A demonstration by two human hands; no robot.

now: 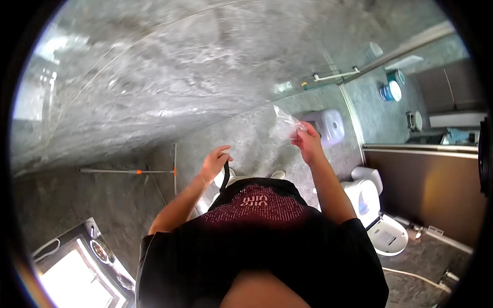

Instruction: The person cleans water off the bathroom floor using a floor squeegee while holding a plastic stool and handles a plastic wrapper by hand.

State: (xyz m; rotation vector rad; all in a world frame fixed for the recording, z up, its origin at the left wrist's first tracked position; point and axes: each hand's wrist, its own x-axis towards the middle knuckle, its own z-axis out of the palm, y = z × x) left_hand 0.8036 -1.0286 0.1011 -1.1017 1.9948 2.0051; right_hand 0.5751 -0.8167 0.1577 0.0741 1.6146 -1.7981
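A crumpled clear plastic bag [284, 124] is pinched between the thumb and fingers of my right hand [308, 141], held out in front of my body. My left hand [215, 161] is raised on the other side, its fingers loosely bent and apart. Beside its fingertips runs a black strap [226, 174], and whether the hand touches it I cannot tell. Beyond the right hand, a translucent pale purple plastic container [331, 127] stands on the grey floor, partly hidden by that hand.
To the right, a white toilet [362, 200] has its lid raised. A glass panel with a white handle [336, 76] stands ahead right, with blue-and-white buckets [391, 91] beyond. A pole with orange joints [138, 172] is at the left. A bright window [77, 282] lies lower left.
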